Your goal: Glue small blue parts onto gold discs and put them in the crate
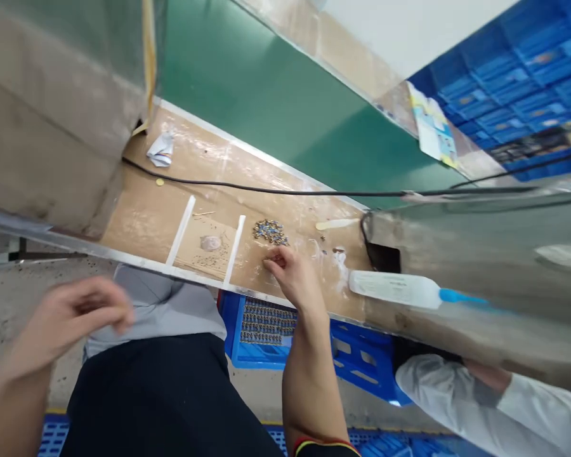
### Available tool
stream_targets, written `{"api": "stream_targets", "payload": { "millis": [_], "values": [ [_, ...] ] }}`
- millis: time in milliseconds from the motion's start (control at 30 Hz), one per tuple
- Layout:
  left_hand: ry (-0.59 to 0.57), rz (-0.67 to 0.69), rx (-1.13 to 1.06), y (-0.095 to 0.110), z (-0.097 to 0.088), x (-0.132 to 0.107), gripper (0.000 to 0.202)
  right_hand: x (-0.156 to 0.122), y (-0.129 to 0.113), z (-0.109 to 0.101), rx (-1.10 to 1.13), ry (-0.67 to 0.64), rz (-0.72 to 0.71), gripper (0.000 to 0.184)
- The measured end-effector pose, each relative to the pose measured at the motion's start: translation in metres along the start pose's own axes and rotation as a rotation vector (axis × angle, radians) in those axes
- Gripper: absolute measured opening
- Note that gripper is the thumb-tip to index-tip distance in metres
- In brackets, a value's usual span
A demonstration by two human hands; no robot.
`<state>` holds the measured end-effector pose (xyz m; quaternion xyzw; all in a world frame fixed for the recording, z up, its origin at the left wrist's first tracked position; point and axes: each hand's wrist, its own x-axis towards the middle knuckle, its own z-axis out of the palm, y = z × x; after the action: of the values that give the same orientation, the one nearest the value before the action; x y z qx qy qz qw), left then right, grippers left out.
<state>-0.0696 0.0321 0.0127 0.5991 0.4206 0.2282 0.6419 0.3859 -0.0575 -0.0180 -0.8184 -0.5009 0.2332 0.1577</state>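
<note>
My right hand rests on the brown worktop with its fingers pinched together beside a pile of small metal parts; what the fingertips hold is too small to name. My left hand hangs in the air below the table edge, blurred, with its fingers curled loosely and nothing seen in it. Two white strips frame a patch of the worktop with a greyish smear between them.
A black cable runs across the worktop. A crumpled paper lies at the far left. A white bottle with a blue tip lies at the right. A blue crate of small parts sits under the table. Another person's white sleeve is at lower right.
</note>
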Motion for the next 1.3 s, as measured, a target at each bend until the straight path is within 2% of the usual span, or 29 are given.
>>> {"api": "stream_targets", "payload": {
  "millis": [67,133,233,400,500,600,867,1067,1300],
  "values": [
    [-0.015,-0.154,-0.237,-0.012,0.036,0.007,0.017,-0.004,0.001,0.003,0.063,0.036,-0.027,0.021],
    [-0.004,-0.160,-0.406,-0.024,0.067,0.025,0.020,-0.007,-0.001,0.010,0.127,0.128,-0.063,0.029],
    [-0.026,-0.160,-0.508,-0.035,0.090,0.050,0.031,-0.015,-0.013,0.025,0.236,0.222,-0.110,0.029],
    [0.028,-0.144,-0.436,-0.037,0.094,0.057,0.033,-0.025,-0.051,0.045,0.475,0.285,-0.162,0.023],
    [0.049,-0.107,-0.391,-0.039,0.096,0.058,0.033,-0.023,-0.071,0.047,0.479,0.294,-0.282,0.013],
    [0.064,-0.094,-0.419,-0.042,0.097,0.061,0.033,-0.017,-0.084,0.047,0.394,0.316,-0.401,0.010],
    [0.103,-0.065,-0.478,-0.046,0.100,0.065,0.029,-0.009,-0.096,0.051,0.275,0.340,-0.459,0.007],
    [0.109,-0.072,-0.440,-0.046,0.101,0.066,0.030,-0.010,-0.101,0.051,0.161,0.327,-0.500,0.012],
    [0.109,-0.064,-0.430,-0.042,0.101,0.066,0.028,-0.007,-0.098,0.051,0.177,0.307,-0.537,0.015]
  ]
}}
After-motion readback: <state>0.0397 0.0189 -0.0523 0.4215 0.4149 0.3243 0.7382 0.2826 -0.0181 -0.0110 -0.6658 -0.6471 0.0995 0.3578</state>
